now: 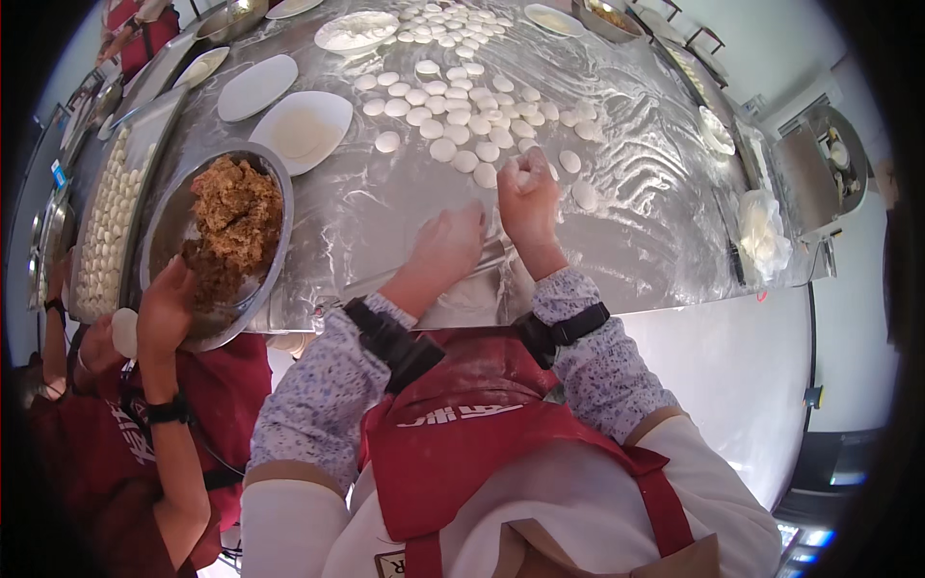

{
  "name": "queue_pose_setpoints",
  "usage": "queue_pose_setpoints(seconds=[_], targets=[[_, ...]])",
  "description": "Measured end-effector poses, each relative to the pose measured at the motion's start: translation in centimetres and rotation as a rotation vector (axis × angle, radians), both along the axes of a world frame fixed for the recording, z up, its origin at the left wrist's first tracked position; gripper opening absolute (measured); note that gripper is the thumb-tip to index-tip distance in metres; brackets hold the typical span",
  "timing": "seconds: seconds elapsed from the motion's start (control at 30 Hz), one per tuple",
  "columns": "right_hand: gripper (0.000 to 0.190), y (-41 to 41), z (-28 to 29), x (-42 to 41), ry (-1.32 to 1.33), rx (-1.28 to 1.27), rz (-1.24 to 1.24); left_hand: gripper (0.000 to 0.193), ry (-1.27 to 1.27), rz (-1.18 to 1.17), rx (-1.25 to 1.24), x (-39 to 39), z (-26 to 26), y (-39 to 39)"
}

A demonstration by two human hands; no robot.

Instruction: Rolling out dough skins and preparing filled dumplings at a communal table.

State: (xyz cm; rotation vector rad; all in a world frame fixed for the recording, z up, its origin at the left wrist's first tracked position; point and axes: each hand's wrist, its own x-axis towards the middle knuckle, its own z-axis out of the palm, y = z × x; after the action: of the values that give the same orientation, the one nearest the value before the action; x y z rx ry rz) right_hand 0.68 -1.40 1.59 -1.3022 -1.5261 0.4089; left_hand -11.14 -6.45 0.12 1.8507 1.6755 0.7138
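My left hand [452, 242], blurred, is low over the near part of the steel table [347, 224], beside a smooth rod-like thing [491, 256] that it partly hides. Whether it grips the rod cannot be told. My right hand [531, 191] is curled, with its floury fingers at the near edge of a spread of small round dough discs [455, 135]; something pale shows between the fingers, but I cannot tell whether it is dough held there. Farther back lies a second group of discs [448, 25]. A pale floury patch [470, 296] is near the table's front edge.
To the left, a co-worker's hand [166, 303] is at a metal bowl of brown filling [285, 217]; their other hand holds a dough wrapper [124, 332]. Around are a tray of shaped dumplings [108, 231], white plates [336, 123], a flour bowl [356, 32] and a plastic bag [764, 235].
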Motion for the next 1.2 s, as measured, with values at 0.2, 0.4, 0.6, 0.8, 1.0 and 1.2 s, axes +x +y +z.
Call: queue_pose_setpoints(seconds=[0.2,0.4,0.6,0.8,1.0,1.2], targets=[[0.016,-7.3,-1.8,4.4,0.211,-0.051,0.061,0.013,0.026,-0.272,0.051,-1.5,-2.0,-1.2],[0.017,-0.1,0.1,0.2,-0.004,0.022,0.011,0.01,-0.012,-0.032,0.092,0.1,-0.7,-0.3],[0.016,-4.7,-1.3,3.8,0.0,-0.039,-0.019,0.015,0.03,-0.225,0.026,-1.4,-1.8,0.0],[0.017,-1.3,0.0,1.2,-0.011,-0.108,-0.002,0.013,0.091,-0.105,0.047,-0.1,-0.6,-0.2],[0.016,-4.5,-1.3,3.5,-0.024,-0.017,0.008,0.013,0.155,-0.235,0.044,-1.1,-1.1,0.1],[0.016,-2.2,0.2,1.4,-0.029,-0.092,0.001,0.014,-0.032,-0.141,0.061,-0.9,-0.2,-1.2]])
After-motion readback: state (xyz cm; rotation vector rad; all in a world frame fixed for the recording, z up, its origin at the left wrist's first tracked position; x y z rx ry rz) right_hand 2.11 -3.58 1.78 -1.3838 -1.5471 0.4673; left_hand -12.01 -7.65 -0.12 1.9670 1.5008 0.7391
